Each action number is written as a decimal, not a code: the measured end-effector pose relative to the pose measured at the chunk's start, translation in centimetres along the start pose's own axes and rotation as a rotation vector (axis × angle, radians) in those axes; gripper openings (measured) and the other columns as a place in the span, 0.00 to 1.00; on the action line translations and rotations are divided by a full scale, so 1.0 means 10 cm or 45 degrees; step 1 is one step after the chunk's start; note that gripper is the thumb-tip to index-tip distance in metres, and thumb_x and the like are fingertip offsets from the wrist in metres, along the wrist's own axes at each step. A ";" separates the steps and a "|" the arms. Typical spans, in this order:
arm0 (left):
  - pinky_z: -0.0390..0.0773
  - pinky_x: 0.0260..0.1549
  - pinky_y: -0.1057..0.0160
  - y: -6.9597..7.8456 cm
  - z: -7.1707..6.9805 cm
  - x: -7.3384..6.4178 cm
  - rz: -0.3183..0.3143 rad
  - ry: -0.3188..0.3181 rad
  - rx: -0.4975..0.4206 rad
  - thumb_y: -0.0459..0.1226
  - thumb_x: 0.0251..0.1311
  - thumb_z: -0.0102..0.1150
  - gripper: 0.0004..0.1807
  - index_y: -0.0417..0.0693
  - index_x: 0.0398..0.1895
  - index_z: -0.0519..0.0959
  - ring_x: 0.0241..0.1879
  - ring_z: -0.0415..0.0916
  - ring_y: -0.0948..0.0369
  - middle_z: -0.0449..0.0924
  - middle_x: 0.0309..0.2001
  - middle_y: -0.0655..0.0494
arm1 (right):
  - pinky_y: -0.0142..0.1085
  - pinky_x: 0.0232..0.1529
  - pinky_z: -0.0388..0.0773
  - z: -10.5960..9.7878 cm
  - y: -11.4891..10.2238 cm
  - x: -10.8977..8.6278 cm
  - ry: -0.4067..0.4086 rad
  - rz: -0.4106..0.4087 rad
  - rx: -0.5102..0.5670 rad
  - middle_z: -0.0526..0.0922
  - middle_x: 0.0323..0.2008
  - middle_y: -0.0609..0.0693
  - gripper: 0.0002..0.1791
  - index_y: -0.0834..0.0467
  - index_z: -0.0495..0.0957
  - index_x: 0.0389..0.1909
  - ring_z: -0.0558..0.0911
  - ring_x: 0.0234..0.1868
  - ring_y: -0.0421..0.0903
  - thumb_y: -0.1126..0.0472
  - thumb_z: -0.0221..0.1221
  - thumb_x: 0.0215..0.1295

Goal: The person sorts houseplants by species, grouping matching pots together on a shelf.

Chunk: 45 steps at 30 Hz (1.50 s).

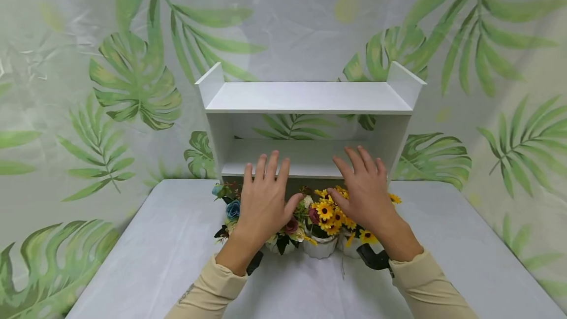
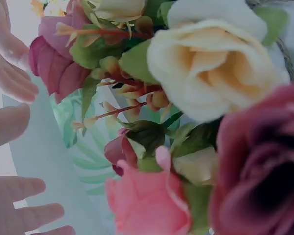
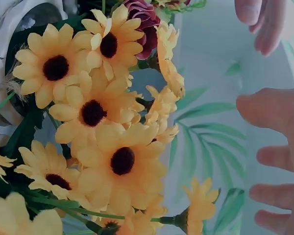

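My left hand point(image 1: 266, 206) hovers palm down with its fingers spread, above flowers that include a blue rose point(image 1: 233, 209) and a dark pink rose point(image 1: 291, 225). Over on the other side, my right hand point(image 1: 365, 193) is spread out the same way above yellow daisy-like flowers point(image 1: 328, 213). Neither hand holds anything. A cream rose point(image 2: 210, 68) and a pink rose point(image 2: 147, 200) fill the left wrist view beside the left fingers. In the right wrist view, yellow flowers point(image 3: 122, 161) stand apart from the right fingers. Both hands partly hide the flowers and their white pots point(image 1: 320, 247).
A white two-tier shelf point(image 1: 305, 97) with raised sides stands behind the flowers at the back of the white-covered table point(image 1: 150, 250). Leaf-patterned cloth point(image 1: 301, 23) hangs behind and at both sides. Black straps with camera parts point(image 1: 373, 258) sit at the wrists.
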<state>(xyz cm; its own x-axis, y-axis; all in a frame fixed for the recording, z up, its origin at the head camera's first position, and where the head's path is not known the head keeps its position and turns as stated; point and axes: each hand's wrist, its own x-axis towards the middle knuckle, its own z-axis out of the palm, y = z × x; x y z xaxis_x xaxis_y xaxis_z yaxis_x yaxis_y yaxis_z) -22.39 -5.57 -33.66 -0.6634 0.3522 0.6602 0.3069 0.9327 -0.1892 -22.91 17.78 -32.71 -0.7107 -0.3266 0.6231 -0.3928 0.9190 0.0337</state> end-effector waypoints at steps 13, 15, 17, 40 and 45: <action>0.75 0.62 0.44 -0.49 -0.37 -0.05 0.169 -0.003 -0.283 0.53 0.62 0.64 0.31 0.46 0.63 0.76 0.65 0.72 0.47 0.74 0.66 0.45 | 0.69 0.63 0.64 -0.22 0.06 -0.12 -0.103 -0.080 0.061 0.72 0.66 0.63 0.33 0.58 0.75 0.62 0.65 0.71 0.65 0.49 0.70 0.58; 0.76 0.61 0.44 -0.60 -0.38 -0.06 0.135 -0.003 -0.474 0.49 0.63 0.65 0.29 0.44 0.63 0.76 0.65 0.72 0.47 0.75 0.65 0.45 | 0.69 0.63 0.65 -0.24 0.11 -0.14 -0.083 -0.081 0.088 0.73 0.66 0.63 0.32 0.59 0.76 0.61 0.65 0.70 0.65 0.51 0.70 0.58; 0.76 0.61 0.45 -0.72 -0.38 -0.09 0.093 0.027 -0.616 0.46 0.63 0.65 0.28 0.42 0.62 0.76 0.64 0.73 0.48 0.76 0.64 0.45 | 0.68 0.63 0.64 -0.25 0.16 -0.17 -0.072 -0.074 0.108 0.74 0.65 0.62 0.30 0.59 0.77 0.61 0.65 0.70 0.65 0.52 0.70 0.58; 0.77 0.45 0.81 -1.80 0.05 0.02 -0.685 -0.206 -1.556 0.44 0.73 0.53 0.29 0.41 0.72 0.64 0.53 0.73 0.78 0.69 0.69 0.46 | 0.58 0.50 0.70 -0.34 1.01 -0.91 0.022 0.142 0.379 0.80 0.56 0.60 0.22 0.58 0.80 0.52 0.73 0.58 0.61 0.65 0.70 0.55; 0.76 0.56 0.76 -1.79 0.16 0.09 -0.645 -0.284 -1.622 0.44 0.74 0.50 0.32 0.44 0.77 0.58 0.71 0.65 0.55 0.59 0.76 0.45 | 0.58 0.49 0.71 -0.24 1.12 -1.06 -0.067 0.216 0.353 0.82 0.53 0.61 0.20 0.59 0.80 0.52 0.76 0.55 0.63 0.62 0.69 0.59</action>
<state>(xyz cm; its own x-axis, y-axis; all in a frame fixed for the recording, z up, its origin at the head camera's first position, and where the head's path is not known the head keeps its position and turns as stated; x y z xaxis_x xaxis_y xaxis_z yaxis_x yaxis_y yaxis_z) -29.56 -21.85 -30.83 -0.9449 0.1179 0.3054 0.3269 0.2915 0.8990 -18.37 32.03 -37.08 -0.8062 -0.1913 0.5599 -0.4048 0.8685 -0.2861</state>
